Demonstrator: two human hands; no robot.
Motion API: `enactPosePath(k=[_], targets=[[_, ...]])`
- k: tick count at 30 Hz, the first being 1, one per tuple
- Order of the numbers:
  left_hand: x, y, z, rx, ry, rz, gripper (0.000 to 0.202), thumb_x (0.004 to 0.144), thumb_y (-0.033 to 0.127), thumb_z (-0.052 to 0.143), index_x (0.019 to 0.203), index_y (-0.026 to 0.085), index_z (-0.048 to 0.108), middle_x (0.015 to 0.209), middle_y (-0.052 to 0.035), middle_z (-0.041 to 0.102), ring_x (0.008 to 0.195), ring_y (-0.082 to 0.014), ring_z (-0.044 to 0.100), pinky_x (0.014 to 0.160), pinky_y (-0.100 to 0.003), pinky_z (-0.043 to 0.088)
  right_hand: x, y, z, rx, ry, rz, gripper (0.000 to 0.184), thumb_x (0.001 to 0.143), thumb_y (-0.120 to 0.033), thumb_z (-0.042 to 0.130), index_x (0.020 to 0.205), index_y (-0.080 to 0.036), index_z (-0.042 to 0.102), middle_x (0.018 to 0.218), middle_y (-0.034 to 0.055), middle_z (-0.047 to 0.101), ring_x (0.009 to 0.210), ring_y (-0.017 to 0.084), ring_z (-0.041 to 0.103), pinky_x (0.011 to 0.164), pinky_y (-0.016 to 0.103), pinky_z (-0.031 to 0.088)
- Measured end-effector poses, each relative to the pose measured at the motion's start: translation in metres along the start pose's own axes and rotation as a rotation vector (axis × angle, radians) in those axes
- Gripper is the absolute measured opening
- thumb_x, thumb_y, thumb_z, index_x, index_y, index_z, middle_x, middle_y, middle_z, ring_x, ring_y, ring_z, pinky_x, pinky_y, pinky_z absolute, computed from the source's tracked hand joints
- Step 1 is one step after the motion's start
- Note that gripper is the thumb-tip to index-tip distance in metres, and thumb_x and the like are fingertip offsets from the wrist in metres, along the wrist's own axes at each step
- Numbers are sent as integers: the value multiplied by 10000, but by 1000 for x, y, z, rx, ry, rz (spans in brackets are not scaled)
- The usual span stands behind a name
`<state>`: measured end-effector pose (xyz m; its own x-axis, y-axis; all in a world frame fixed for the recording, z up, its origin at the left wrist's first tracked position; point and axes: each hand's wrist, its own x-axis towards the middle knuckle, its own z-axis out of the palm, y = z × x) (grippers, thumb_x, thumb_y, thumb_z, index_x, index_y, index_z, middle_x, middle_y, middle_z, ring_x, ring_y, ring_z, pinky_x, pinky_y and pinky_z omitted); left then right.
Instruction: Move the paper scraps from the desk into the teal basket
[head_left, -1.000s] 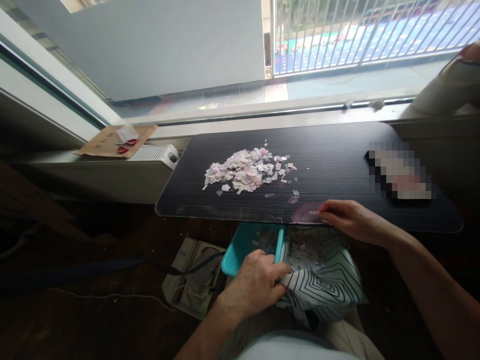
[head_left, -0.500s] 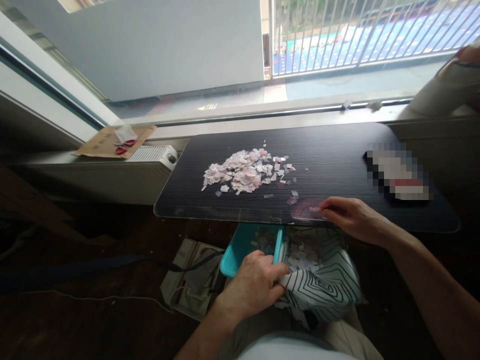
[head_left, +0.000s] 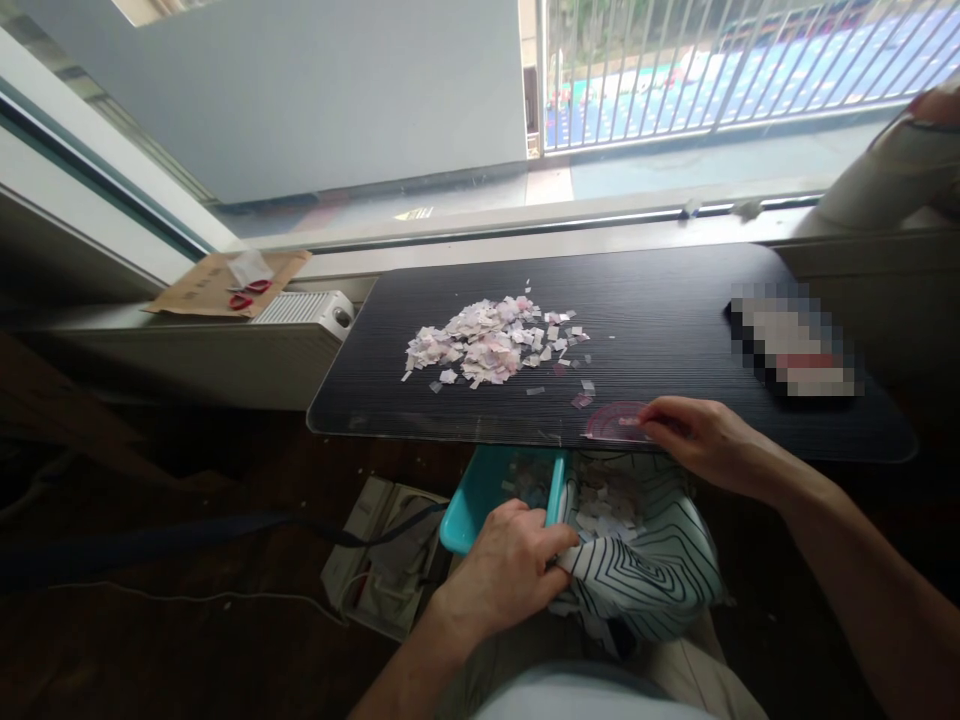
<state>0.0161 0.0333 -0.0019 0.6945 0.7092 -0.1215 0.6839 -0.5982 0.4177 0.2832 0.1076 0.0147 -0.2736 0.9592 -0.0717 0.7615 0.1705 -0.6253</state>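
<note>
A heap of small paper scraps (head_left: 491, 343) lies on a black tabletop (head_left: 675, 310). My right hand (head_left: 701, 435) rests at the table's near edge, fingers pinched on a clear pink protractor (head_left: 613, 423) lying flat there. Below the edge, my left hand (head_left: 514, 570) is closed on a striped black-and-white cloth (head_left: 649, 560) that sags like a pouch with several scraps in it. A teal bin (head_left: 480, 490) with more scraps stands right beside the cloth, under the table edge.
A white radiator (head_left: 304, 308) and a brown envelope with red scissors (head_left: 244, 293) sit at the left by the window sill. A blurred-out object (head_left: 791, 338) lies on the table's right. A grey bag and cables (head_left: 382, 570) lie on the dark floor.
My right hand has nudged the protractor a little along the table's near edge. My left hand keeps its hold on the cloth.
</note>
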Motion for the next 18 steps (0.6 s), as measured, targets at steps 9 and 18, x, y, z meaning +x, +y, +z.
enactPosePath(k=[9, 18], targets=[[0, 0, 1, -7, 15, -8, 101, 782, 209, 575, 868, 230, 624, 656, 20, 546, 654, -160, 505, 670, -279, 346, -2, 10, -5, 44, 1, -33, 240, 829, -385, 506, 838, -203, 663, 745, 6, 665, 650, 135, 577, 600, 237, 437], [-2, -1, 2, -7, 12, -25, 114, 778, 213, 582, 879, 236, 629, 671, 16, 560, 665, -166, 507, 663, -280, 342, -5, 10, -4, 94, -36, -48, 243, 832, -382, 503, 849, -201, 664, 761, 7, 676, 669, 138, 591, 619, 232, 457]])
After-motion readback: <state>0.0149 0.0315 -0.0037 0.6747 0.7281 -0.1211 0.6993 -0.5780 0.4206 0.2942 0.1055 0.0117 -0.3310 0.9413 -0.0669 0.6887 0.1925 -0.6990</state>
